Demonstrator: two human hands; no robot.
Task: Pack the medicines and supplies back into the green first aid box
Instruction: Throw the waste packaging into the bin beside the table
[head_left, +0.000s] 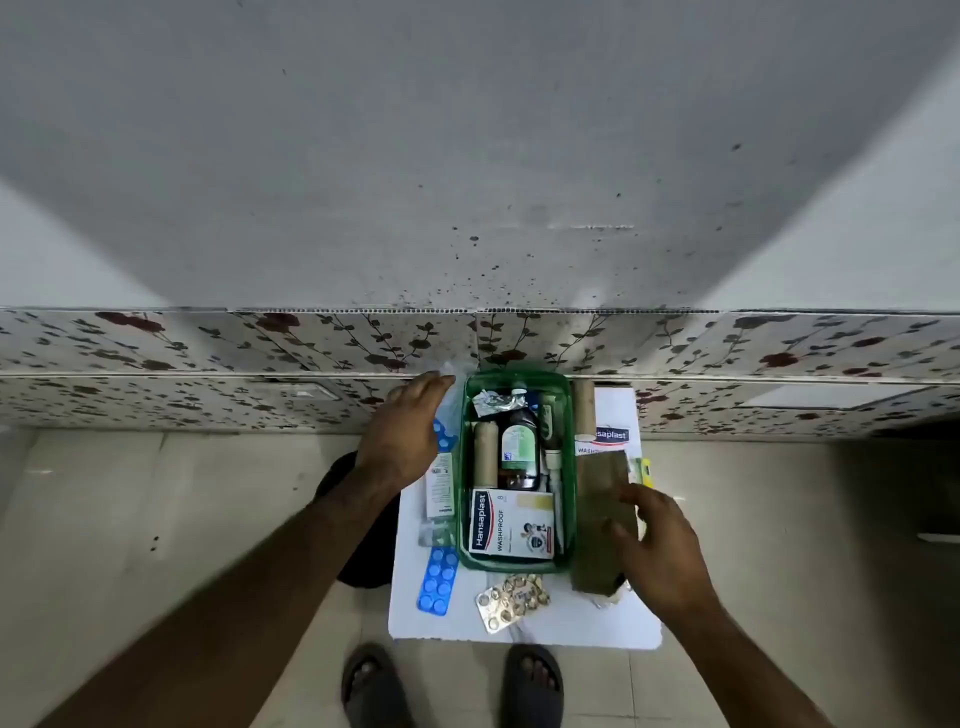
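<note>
The green first aid box (567, 467) stands open on a white surface (524, 626). Inside lie a Hansaplast carton (511, 524), a dark syrup bottle (518, 454), a tan bandage roll (485, 460) and a crumpled foil strip (491, 402). My left hand (402, 431) hovers left of the box over a blue tablet strip (443, 436) and a white tube carton (440, 491), fingers apart. My right hand (660, 551) rests on a flat olive-brown pack (597, 525) right of the box; I cannot tell whether it grips the pack.
A second blue tablet strip (438, 577) and silver blister strips (511, 597) lie in front of the box. Another bandage roll (584, 408) and a second Hansaplast carton (605, 439) sit to the right. A floral-tiled ledge (208, 353) runs behind. My sandalled feet (452, 686) stand below.
</note>
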